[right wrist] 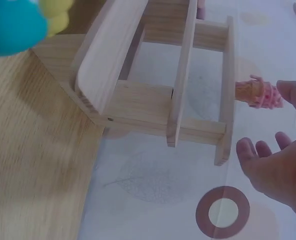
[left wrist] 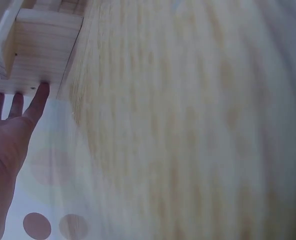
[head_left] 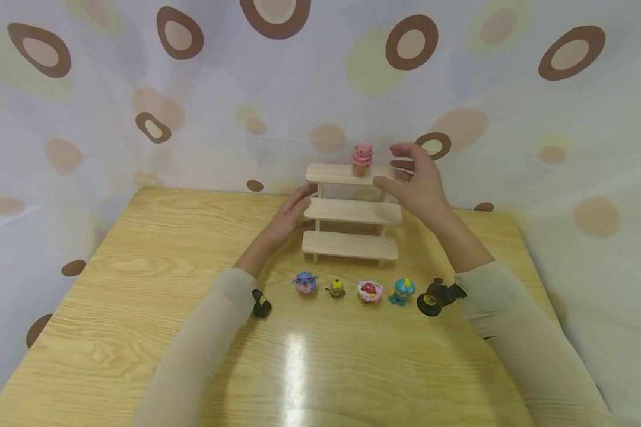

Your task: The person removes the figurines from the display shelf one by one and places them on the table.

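A three-step wooden display stand (head_left: 352,210) stands toward the back of the table. On its top step sits a pink ice-cream-cone figurine (head_left: 362,159), upright in a brown cone. My right hand (head_left: 419,181) is raised at the right end of that step, thumb and fingers spread apart, with a gap between them and the figurine. The right wrist view shows the same figurine (right wrist: 260,93) beside the thumb. My left hand (head_left: 289,219) is at the stand's left side; in the left wrist view its extended fingers (left wrist: 36,105) reach the wooden side panel (left wrist: 43,45).
Along the front of the stand runs a row of small figurines: a blue one with sunglasses (head_left: 305,283), a small yellow-topped one (head_left: 336,289), a pink and white one (head_left: 371,291), a teal one (head_left: 403,290) and a dark brown one (head_left: 430,299). A spotted curtain (head_left: 299,77) hangs behind.
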Motion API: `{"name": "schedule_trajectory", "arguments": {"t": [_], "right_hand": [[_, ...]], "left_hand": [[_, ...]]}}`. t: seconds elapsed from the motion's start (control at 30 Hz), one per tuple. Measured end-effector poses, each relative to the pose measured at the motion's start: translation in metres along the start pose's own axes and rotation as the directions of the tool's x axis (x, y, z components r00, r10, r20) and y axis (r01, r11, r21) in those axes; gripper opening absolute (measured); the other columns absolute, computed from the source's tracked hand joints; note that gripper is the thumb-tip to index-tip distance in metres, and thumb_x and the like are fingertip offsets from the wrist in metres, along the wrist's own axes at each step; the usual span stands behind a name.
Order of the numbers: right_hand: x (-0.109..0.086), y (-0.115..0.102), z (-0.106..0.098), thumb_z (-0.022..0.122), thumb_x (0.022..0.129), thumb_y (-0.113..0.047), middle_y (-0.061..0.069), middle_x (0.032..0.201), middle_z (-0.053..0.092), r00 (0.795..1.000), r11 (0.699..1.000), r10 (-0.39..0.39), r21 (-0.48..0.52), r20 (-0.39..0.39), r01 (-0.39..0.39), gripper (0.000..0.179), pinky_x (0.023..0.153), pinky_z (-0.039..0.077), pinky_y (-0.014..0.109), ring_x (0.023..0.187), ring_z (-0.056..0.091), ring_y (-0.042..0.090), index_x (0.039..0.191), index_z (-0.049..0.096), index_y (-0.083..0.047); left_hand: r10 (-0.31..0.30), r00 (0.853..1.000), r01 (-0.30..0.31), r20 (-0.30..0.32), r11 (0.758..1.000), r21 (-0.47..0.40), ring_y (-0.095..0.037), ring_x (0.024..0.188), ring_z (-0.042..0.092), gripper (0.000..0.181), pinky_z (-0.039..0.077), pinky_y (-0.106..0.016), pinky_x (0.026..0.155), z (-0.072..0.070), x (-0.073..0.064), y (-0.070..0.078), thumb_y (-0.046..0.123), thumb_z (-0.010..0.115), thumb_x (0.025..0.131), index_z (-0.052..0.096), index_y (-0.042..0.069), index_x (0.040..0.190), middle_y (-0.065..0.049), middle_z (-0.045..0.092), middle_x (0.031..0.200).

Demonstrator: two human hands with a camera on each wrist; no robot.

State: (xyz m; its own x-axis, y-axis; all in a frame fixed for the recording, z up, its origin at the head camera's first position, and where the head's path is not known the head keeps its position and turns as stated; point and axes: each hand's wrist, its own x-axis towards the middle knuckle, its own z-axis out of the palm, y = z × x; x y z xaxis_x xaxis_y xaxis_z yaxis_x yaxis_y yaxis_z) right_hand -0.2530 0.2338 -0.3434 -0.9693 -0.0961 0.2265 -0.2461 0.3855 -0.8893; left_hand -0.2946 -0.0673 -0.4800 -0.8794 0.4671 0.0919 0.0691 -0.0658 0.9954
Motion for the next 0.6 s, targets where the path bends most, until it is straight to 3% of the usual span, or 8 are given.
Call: {"name": "schedule_trajectory", "arguments": {"t": [0.27, 0.4, 0.6], "right_hand": [[0.03, 0.002, 0.022, 0.084, 0.091, -0.012, 0.018, 0.153, 0.048, 0.996, 0.997, -0.053, 0.056, 0.077, 0.048, 0.078, 0.117, 0.043, 0.05, 0.139, 0.052, 0.037, 0.156, 0.042, -0.003], [0.038, 0.005, 0.033, 0.081, 0.094, -0.011, 0.016, 0.144, 0.057, 0.996, 0.997, -0.063, 0.043, 0.059, 0.061, 0.065, 0.112, 0.048, 0.047, 0.129, 0.061, 0.032, 0.151, 0.05, -0.004], [0.042, 0.006, 0.042, 0.076, 0.097, -0.009, 0.016, 0.128, 0.067, 0.995, 0.995, -0.1, -0.02, -0.004, 0.1, 0.043, 0.099, 0.055, 0.032, 0.113, 0.067, 0.025, 0.137, 0.062, -0.003]], "left_hand": [[-0.002, 1.0, 0.002, -0.001, 1.0, 0.024, -0.029, 0.16, 0.023, 0.054, 0.042, -0.061, 0.115, -0.003, -0.001, 0.002, 0.035, 0.038, 0.116, 0.031, 0.018, 0.166, 0.0, 0.029, 0.172], [0.003, 1.0, -0.004, 0.001, 1.0, 0.022, -0.028, 0.159, 0.023, 0.053, 0.043, -0.06, 0.115, -0.003, 0.0, 0.001, 0.035, 0.037, 0.116, 0.031, 0.018, 0.166, 0.0, 0.029, 0.172], [-0.002, 1.0, 0.002, 0.008, 1.0, 0.02, -0.028, 0.159, 0.024, 0.055, 0.044, -0.059, 0.115, -0.002, 0.001, 0.001, 0.038, 0.038, 0.116, 0.03, 0.018, 0.167, -0.001, 0.028, 0.172]]}}
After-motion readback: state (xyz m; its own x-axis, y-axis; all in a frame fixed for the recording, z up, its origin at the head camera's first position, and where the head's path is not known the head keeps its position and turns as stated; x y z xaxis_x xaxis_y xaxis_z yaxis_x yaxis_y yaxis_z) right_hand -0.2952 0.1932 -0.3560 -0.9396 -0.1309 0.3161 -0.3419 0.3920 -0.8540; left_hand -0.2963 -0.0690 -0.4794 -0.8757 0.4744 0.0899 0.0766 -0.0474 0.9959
